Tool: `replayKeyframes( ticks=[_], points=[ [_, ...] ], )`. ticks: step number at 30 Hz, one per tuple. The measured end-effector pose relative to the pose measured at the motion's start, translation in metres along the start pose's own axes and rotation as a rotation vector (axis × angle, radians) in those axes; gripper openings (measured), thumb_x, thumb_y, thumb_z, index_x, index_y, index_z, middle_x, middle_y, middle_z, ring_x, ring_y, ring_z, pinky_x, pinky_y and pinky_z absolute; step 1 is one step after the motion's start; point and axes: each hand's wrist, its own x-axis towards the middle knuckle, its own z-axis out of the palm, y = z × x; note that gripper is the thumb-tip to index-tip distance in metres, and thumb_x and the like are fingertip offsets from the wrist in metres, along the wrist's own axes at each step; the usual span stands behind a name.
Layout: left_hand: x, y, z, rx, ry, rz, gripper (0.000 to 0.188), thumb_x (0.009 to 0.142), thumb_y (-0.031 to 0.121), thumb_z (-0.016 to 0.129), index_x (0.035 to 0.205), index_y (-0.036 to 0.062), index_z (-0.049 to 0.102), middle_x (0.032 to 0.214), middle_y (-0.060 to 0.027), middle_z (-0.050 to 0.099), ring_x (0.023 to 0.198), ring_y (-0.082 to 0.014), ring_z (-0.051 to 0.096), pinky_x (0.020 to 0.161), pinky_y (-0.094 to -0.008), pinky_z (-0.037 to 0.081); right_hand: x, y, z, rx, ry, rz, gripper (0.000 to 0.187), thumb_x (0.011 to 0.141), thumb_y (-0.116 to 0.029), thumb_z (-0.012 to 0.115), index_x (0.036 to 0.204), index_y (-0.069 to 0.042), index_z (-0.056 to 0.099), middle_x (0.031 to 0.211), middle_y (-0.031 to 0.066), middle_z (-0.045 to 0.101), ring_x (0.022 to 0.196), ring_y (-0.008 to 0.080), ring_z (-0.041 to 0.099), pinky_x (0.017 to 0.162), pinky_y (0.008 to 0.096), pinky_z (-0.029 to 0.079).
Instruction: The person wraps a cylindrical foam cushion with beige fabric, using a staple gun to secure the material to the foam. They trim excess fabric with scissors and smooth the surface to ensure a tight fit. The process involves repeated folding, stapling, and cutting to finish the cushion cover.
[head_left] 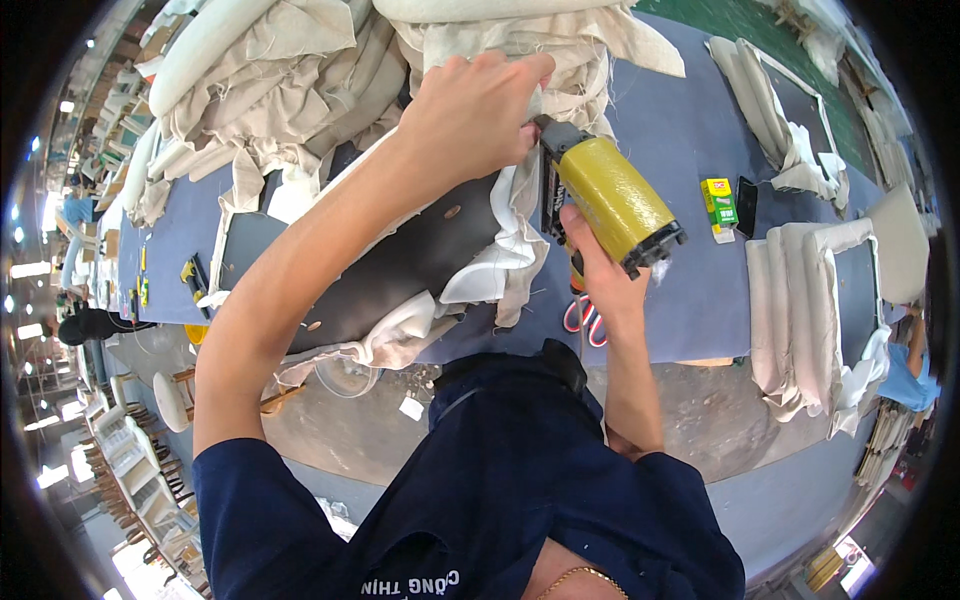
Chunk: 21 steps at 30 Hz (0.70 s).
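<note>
My right hand is wrapped round the handle of a yellow and black pneumatic staple gun. Its nose points up and left, close to the fingers of my left hand. Those fingers are closed on the beige fabric at the edge of an upholstered panel; the fingertips are partly hidden. The panel's dark backing faces up beneath my left forearm, with white and beige cloth hanging loose along its edges. Scissors with red and white handles lie just below my right hand.
A heap of beige padded pieces fills the far left of the grey-blue table. More padded panels stand at the right. A green and yellow box sits beside a black phone. Another tool lies at the left.
</note>
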Motion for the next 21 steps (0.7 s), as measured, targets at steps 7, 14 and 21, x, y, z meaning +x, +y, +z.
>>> replayKeyframes(
  ticks=[7, 14, 21],
  points=[
    [-0.007, 0.011, -0.005, -0.022, 0.009, -0.022, 0.043, 0.073, 0.013, 0.076, 0.111, 0.0135, 0.056, 0.096, -0.0150, 0.068, 0.091, -0.0386, 0.067, 0.078, -0.0492, 0.052, 0.005, 0.003, -0.011, -0.073, -0.054, -0.024, 0.022, 0.084, -0.011, 0.080, 0.103, -0.002, 0.074, 0.092, 0.0056, 0.075, 0.084, 0.0161, 0.069, 0.080, 0.0313, 0.052],
    [-0.017, 0.015, -0.023, -0.012, -0.032, -0.022, 0.039, 0.075, 0.014, 0.075, 0.110, 0.0103, 0.057, 0.098, -0.0147, 0.068, 0.096, -0.0367, 0.068, 0.079, -0.0468, 0.052, 0.002, 0.053, -0.009, -0.222, -0.017, -0.161, 0.053, 0.075, -0.024, 0.090, 0.113, 0.000, 0.061, 0.107, 0.0118, 0.067, 0.102, 0.0259, 0.066, 0.095, 0.0376, 0.048],
    [-0.023, 0.036, -0.073, -0.306, -0.388, -0.086, 0.025, 0.087, 0.015, 0.075, 0.105, 0.0029, 0.062, 0.098, -0.0124, 0.069, 0.095, -0.0245, 0.068, 0.088, -0.0351, 0.050, -0.013, 0.091, -0.152, -0.277, 0.191, 0.202, 0.060, 0.075, -0.019, 0.090, 0.120, 0.005, 0.057, 0.104, 0.0117, 0.073, 0.093, 0.0160, 0.068, 0.087, 0.0334, 0.056]
  ],
)
